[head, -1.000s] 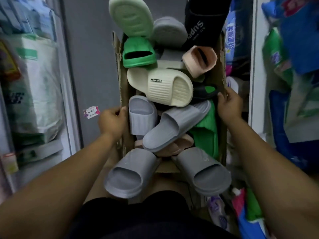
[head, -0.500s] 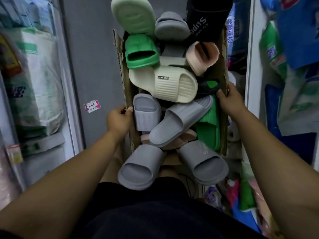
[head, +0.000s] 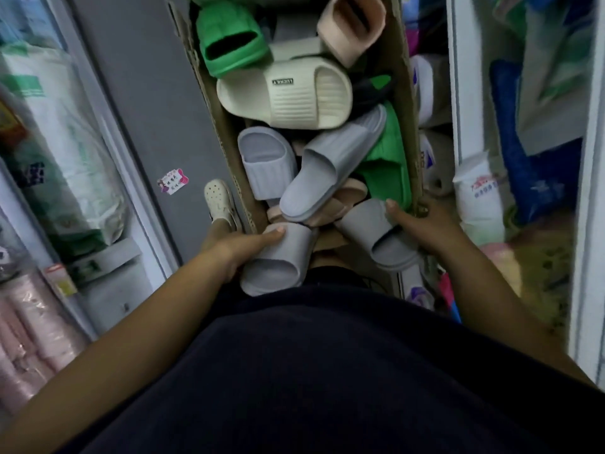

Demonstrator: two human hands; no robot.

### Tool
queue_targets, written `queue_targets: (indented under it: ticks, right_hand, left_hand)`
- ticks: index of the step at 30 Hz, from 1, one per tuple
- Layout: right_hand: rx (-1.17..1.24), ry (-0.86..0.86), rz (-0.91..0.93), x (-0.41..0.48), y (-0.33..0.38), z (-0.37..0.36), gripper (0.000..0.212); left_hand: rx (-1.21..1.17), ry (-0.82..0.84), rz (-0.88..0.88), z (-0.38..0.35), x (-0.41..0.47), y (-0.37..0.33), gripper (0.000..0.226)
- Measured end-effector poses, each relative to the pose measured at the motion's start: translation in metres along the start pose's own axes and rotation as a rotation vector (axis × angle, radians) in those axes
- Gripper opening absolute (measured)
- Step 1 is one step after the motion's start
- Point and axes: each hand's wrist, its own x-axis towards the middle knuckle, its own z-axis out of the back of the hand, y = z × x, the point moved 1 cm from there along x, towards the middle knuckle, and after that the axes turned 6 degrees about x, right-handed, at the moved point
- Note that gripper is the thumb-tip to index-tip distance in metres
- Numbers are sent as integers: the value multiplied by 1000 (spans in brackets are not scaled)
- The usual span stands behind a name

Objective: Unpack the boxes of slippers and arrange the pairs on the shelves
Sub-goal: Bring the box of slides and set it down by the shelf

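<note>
Left hand (head: 240, 249) wrapped around near-left grey slipper (head: 275, 260); right hand (head: 422, 224) clamped on near-right grey slipper (head: 379, 237), both at near end of cardboard box (head: 404, 103). Your risk: pulling these drags the overlapping grey slide (head: 330, 172) out onto floor.

A long cardboard box (head: 404, 93) is full of slippers. The left hand (head: 240, 249) holds a grey slipper (head: 278, 260) at the near end. The right hand (head: 422, 224) grips the box corner, thumb on another grey slipper (head: 376, 234). A cream slipper (head: 288, 96) lies on top, a green slipper (head: 229, 44) beyond it.
</note>
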Motion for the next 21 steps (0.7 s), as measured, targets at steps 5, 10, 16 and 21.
queue_targets:
  ticks: [5,10,16,21]
  right_hand:
    - [16,-110,-72,-22,-12,-18,97]
    - [105,-253,-109,-52,-18,-31,77]
    - [268,-534,-110,-115,-18,-70,66]
    - [338,-690,-138,-153,-11,-114,57]
  left_hand:
    - [-7,10,68,-5,1,2,119]
    - [102,137,48,-17,-38,-24,101]
    - [169,153,-33,-5,-65,-23,77]
    - [235,219,-77,18,-91,-11,55]
